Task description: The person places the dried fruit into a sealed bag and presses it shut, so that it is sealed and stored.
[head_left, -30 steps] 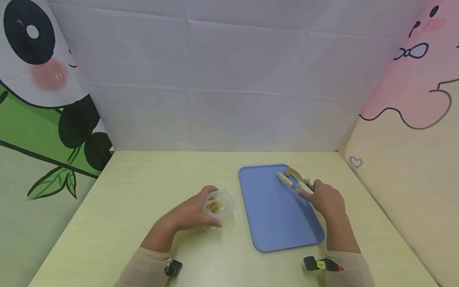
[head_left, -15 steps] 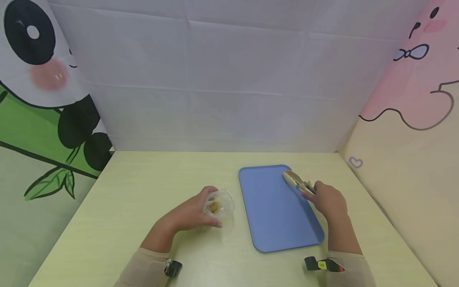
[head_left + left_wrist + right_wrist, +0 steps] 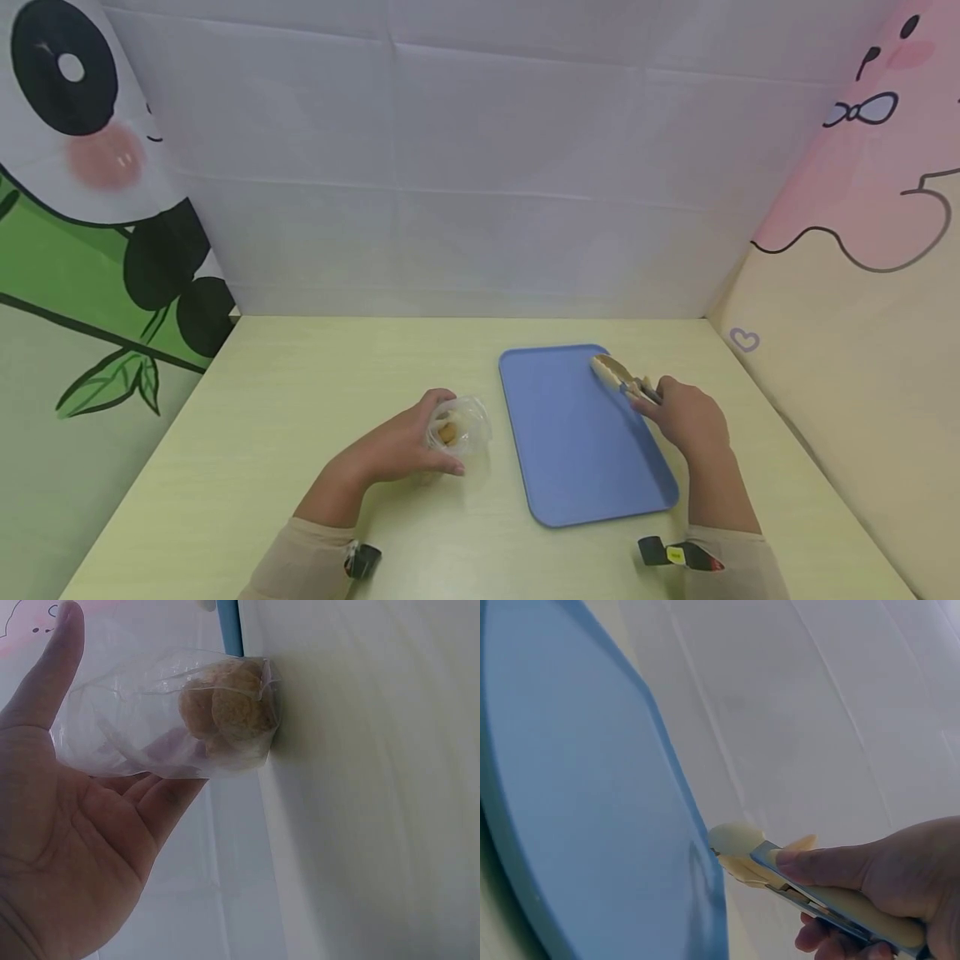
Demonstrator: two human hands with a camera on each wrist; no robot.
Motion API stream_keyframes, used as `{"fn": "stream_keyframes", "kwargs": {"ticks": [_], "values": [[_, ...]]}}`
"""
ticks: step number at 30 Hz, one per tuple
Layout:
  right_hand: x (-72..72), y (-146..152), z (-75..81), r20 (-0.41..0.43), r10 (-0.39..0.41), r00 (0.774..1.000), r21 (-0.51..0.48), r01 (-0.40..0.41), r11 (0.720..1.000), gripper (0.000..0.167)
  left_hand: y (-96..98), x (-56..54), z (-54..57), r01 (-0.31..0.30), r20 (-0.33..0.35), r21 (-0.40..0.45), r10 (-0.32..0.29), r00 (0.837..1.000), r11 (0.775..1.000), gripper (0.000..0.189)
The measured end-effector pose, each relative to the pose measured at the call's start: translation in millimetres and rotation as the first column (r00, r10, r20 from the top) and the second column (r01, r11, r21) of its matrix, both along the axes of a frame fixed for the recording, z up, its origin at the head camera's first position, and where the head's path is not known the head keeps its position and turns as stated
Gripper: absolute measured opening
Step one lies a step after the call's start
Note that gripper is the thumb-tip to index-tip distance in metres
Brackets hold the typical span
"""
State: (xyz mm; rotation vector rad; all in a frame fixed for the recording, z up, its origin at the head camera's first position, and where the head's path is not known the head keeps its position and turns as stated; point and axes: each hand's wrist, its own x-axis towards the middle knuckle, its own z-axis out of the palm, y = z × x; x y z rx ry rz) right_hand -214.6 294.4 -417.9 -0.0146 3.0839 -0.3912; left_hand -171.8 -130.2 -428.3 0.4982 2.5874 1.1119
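Note:
My left hand [image 3: 397, 442] holds a clear plastic bag [image 3: 474, 421] upright on the table, thumb on one side and fingers round the other. Several round brown balls [image 3: 241, 709] with a rough surface lie at the bottom of the bag in the left wrist view. My right hand [image 3: 684, 417] grips a pair of tongs [image 3: 617, 377] with cream heads, thumb along the upper arm. The heads lie close together over the far right corner of the blue tray [image 3: 581, 450]. Whether a ball is between them is hidden.
The pale wooden table [image 3: 337, 358] carries the tray to the right of the bag, with a gap between them. A white cloth wall [image 3: 450, 167] closes off the back, and decorated panels stand on both sides.
One second ago the tongs' heads were spread, with a brown ball at the far one. They have since come together, and the ball is out of sight. The left hand stays still.

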Motion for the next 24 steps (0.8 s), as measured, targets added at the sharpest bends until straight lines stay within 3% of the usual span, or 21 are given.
{"fn": "stream_keyframes", "kwargs": {"ticks": [11, 16, 24], "values": [[13.3, -14, 26.8, -0.082, 0.044, 0.996, -0.047, -0.048, 0.998, 0.051, -0.7, -0.8, -2.1, 0.005, -0.005, 0.002, -0.005, 1.0, 1.0, 0.101], [22.4, -25, 42.0, -0.123, 0.081, 0.989, -0.08, -0.091, 0.993, 0.045, -1.1, -1.1, -3.3, 0.008, -0.011, -0.003, -0.008, 1.0, 1.0, 0.101], [40.4, -47, 59.8, -0.155, 0.161, 0.975, -0.1, -0.178, 0.979, 0.047, -1.0, -0.7, -3.5, 0.006, -0.012, 0.003, -0.006, 1.0, 1.0, 0.101]]}}
